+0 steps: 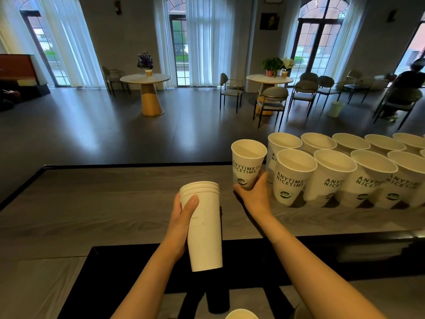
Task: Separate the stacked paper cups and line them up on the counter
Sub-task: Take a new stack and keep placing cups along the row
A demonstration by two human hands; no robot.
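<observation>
Stacked paper cups [203, 226], plain white, four rims showing, held tilted above the near edge of the bench [92, 203] in the left hand [181, 217]: thumb across the front near the rims, fingers wrapped behind. Just right of that grip and farther out, single printed cup [248, 163], upright, base clasped by the right hand [254, 192], thumb and fingers curled round its lower wall. Whether its base touches the bench cannot be told. Immediately right of the right grip, two rows of printed cups [331, 178] standing upright and rim to rim on the bench, running off toward the right edge.
</observation>
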